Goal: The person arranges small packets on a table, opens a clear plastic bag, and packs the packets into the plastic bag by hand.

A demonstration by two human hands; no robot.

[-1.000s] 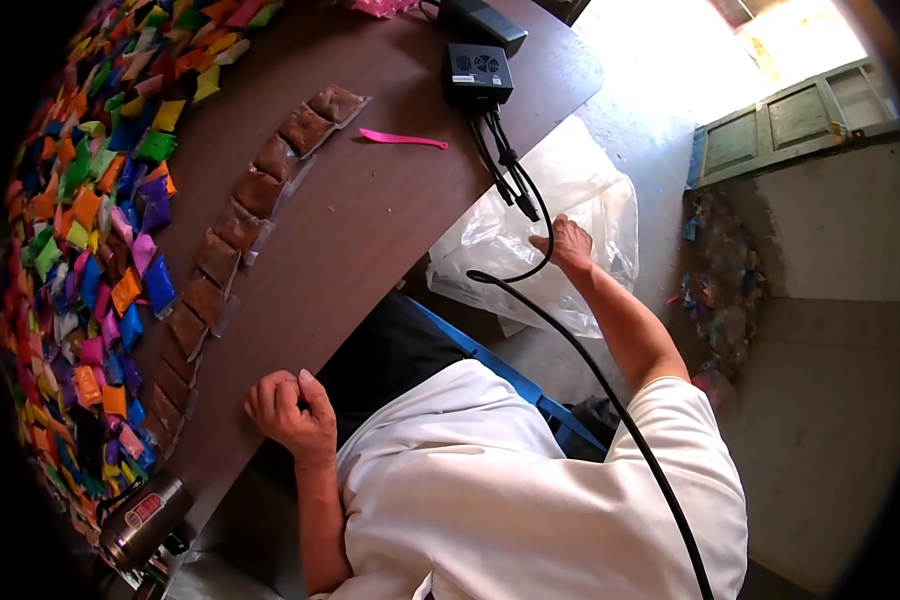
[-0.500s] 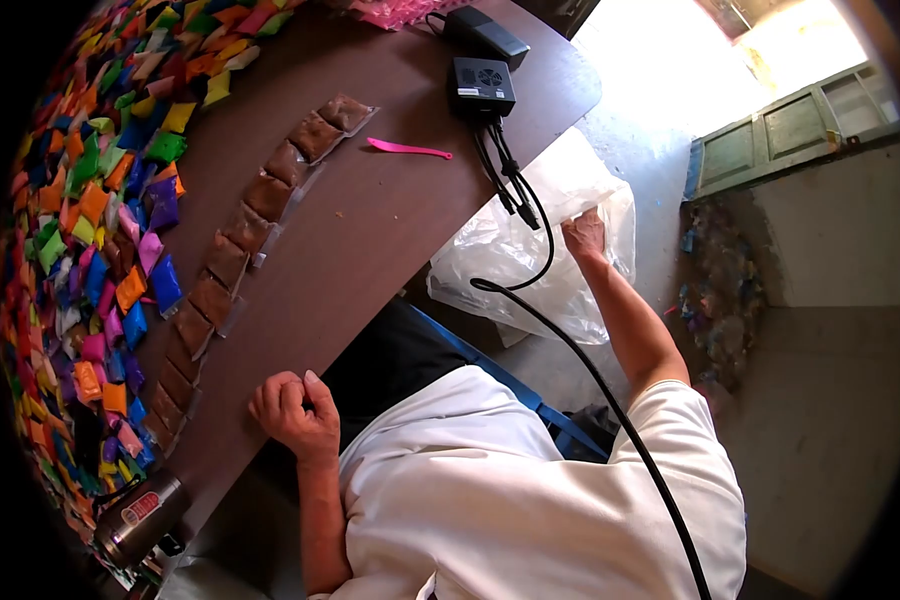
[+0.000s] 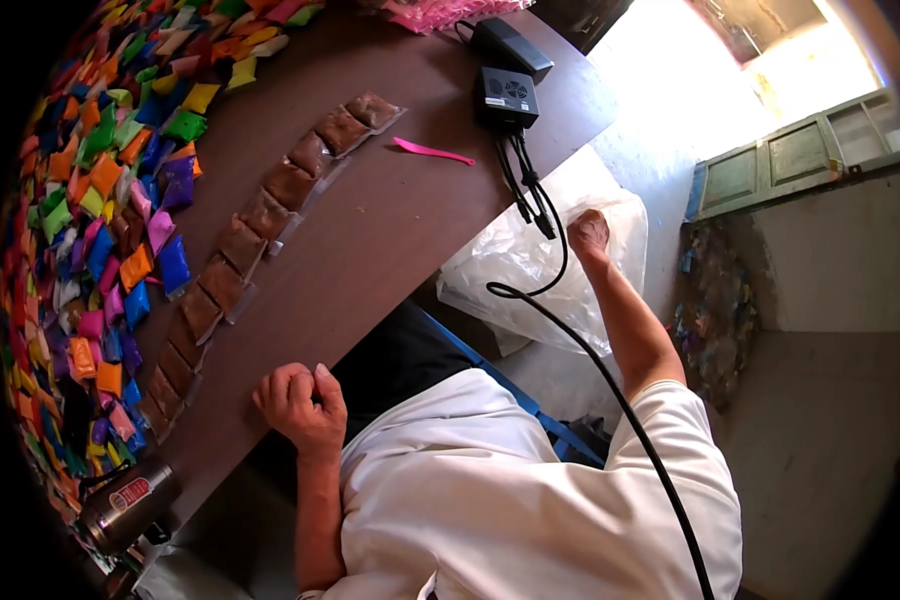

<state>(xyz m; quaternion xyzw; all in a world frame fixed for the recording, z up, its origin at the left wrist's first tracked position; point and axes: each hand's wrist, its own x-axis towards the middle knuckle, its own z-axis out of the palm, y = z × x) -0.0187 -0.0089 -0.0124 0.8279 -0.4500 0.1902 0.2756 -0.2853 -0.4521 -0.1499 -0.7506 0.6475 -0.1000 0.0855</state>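
My right hand (image 3: 590, 231) is at the translucent plastic bag (image 3: 518, 262), just beside the table (image 3: 375, 260). Its fingers look curled; I cannot tell whether they grasp film or contents. My left hand (image 3: 305, 408) is loosely clenched by the table edge, nothing visible in it. Judgement: the film looks thin and slippery, so a firm pinch and slow movement should suit. A black cable (image 3: 625, 402) crosses my view of the bag; best keep my wrist clear.
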